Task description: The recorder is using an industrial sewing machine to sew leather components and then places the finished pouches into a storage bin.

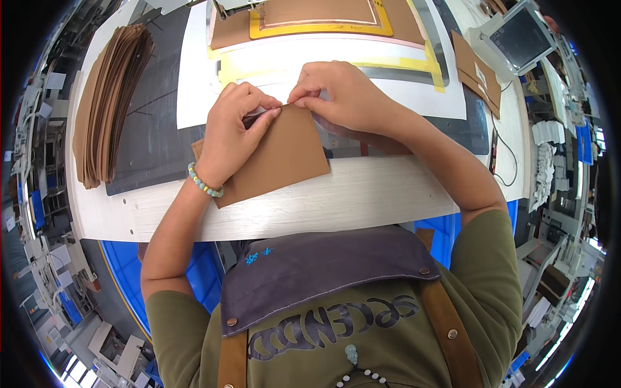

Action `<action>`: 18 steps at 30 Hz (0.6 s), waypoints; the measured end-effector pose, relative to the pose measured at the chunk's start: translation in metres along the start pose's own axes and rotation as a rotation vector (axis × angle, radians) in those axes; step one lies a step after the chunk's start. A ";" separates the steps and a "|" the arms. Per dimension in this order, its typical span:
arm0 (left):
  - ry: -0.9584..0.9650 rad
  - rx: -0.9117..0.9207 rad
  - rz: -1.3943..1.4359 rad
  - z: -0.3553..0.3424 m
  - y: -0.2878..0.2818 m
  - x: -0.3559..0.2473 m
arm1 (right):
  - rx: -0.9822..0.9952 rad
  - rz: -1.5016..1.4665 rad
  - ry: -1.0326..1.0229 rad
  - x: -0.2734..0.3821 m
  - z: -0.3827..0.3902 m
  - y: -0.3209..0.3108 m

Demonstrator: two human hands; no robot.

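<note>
Apron: the dark apron (330, 278) spreads across the person's front, nearest of all; it probably guards the green shirt while the arms reach over it.
Table edge: the pale tabletop (310, 210) runs just beyond the apron; the work sits close above it, likely so the wrists need not stretch.
Brown panel: the brown panel (284, 155) slants between the person and the dark mat (145, 142), its broad face toward us; whether its lower edge rests on the table, I cannot tell.
Left hand: the left hand (233, 129) pinches the panel's top edge between thumb and fingers, its palm behind a beaded bracelet (206, 183); it seems to steady the piece.
Right hand: the right hand (336, 90) pinches the same edge just beside the left fingertips; so close a grip suggests fine control at that corner.
Stack: many brown pieces (107, 110) lie overlapped at the left, edges showing, perhaps for easy picking.
Far side: a yellow frame (323, 31) lies beyond a white sheet (194, 77); yellow tape (411, 63) presumably secures the layers; a screen (521, 39) stands at the right, angled inward, maybe for viewing.
</note>
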State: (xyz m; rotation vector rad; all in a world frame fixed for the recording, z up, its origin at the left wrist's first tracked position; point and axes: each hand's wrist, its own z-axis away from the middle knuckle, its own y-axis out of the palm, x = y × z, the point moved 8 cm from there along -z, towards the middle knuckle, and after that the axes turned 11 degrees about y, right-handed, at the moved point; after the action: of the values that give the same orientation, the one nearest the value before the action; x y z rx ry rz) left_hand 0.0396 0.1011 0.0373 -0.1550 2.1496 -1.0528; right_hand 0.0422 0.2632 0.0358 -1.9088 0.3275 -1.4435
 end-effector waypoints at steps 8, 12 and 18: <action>0.238 -0.010 -0.163 0.002 -0.001 -0.018 | -0.116 0.172 -0.230 0.009 0.013 0.001; 0.400 0.037 -0.284 0.004 0.002 -0.029 | -0.122 0.257 -0.336 0.015 0.018 0.003; 0.483 0.080 -0.324 0.006 0.004 -0.032 | -0.110 0.351 -0.438 0.021 0.021 0.005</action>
State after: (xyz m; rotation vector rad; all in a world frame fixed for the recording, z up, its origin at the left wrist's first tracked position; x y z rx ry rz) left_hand 0.0673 0.1126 0.0501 -0.2370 2.5630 -1.4810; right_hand 0.0694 0.2548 0.0453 -2.0680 0.5083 -0.7702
